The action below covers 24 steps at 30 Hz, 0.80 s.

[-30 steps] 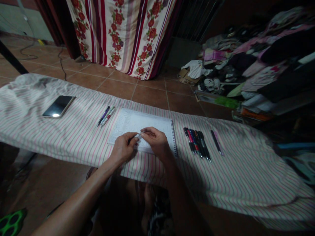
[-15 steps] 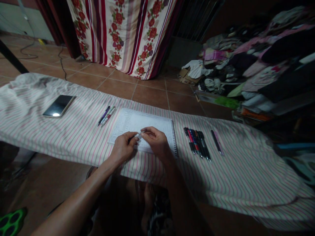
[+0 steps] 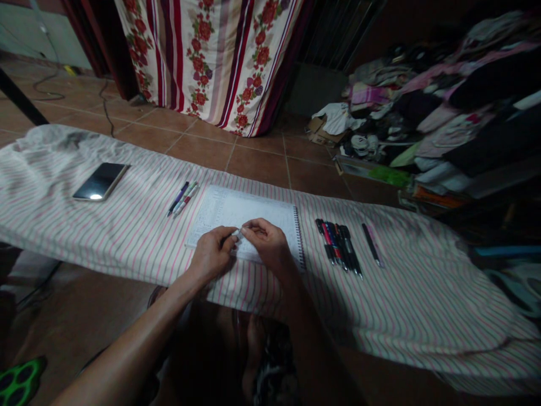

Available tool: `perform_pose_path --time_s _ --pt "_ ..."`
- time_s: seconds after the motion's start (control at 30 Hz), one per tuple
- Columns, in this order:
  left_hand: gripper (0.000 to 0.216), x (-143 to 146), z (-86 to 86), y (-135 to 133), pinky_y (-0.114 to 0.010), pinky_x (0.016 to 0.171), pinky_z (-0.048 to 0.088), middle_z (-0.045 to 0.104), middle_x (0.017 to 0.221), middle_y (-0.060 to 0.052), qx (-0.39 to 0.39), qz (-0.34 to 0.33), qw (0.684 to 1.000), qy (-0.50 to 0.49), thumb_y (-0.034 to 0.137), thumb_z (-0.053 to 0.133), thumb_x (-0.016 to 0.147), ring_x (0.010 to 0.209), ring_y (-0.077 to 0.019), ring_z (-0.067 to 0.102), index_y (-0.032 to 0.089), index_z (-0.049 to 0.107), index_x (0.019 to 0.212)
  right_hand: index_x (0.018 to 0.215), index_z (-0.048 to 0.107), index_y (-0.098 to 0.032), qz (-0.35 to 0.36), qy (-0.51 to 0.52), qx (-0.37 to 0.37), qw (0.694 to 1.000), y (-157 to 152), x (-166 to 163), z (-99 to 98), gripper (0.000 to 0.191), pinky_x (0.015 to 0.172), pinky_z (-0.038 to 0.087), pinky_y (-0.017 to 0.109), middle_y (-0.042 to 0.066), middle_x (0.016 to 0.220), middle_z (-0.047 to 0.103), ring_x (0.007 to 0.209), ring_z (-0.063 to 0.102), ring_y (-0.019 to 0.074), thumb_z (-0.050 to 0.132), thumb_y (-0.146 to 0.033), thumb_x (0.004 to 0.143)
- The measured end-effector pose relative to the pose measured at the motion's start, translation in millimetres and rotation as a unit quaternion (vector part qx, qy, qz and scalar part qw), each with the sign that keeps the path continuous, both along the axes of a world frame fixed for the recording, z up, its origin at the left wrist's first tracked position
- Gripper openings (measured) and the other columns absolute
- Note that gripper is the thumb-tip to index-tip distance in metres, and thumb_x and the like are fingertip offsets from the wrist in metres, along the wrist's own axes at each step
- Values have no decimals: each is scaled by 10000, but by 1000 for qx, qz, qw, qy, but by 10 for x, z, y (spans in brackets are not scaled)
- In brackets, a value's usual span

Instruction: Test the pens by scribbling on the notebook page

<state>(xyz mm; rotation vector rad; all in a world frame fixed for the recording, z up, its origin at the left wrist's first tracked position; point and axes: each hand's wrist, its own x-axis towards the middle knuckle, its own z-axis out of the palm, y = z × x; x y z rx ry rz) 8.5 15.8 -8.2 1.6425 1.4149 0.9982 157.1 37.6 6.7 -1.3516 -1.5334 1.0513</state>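
Striped cloth (image 3: 422,316) covers the long surface under the notebook, wrinkled at both ends. I see a heap of clothes (image 3: 443,101) beyond the notebook, off to the person's right; floral curtain (image 3: 224,67) straight beyond it, down to the tiles. Spiral notebook (image 3: 253,203) lies open, coil on its right edge, written page up. Phone (image 3: 101,181) well left of the notebook, face up, glare on the screen. Left hand (image 3: 213,251) and right hand (image 3: 266,239) meet over the notebook's near half and block part of the page. Dark pen cluster (image 3: 340,247) near the notebook's right side; dark-and-pink pair (image 3: 372,245) farther right. Small pen group (image 3: 182,199) just left of it. Smallest: pale piece (image 3: 238,232) above the notebook, pinched in both hands' fingertips, mostly hidden; can't tell what it is. Versus the earlier frames: hands, pinch, notebook and pens all hold position; any finger shift is too slight to make out.
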Motion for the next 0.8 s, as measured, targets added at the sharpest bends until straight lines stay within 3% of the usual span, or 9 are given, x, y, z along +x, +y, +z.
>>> perform_pose_path --time_s 0.5,0.8 --pt "260 -4 33 -15 -288 705 493 678 849 -73 15 -3 1000 22 278 472 824 753 -177 641 149 638 977 711 598 -213 -4 -18 9 1000 -22 -32 10 157 652 503 270 -9 656 662 663 645 157 617 -369 704" --pt "252 -22 35 -1 -295 696 493 677 846 -68 3 -5 1000 10 267 475 821 745 -178 640 152 635 978 820 657 -202 31 -11 -1 999 -36 15 64 162 715 499 277 9 734 697 736 658 163 576 -315 735"
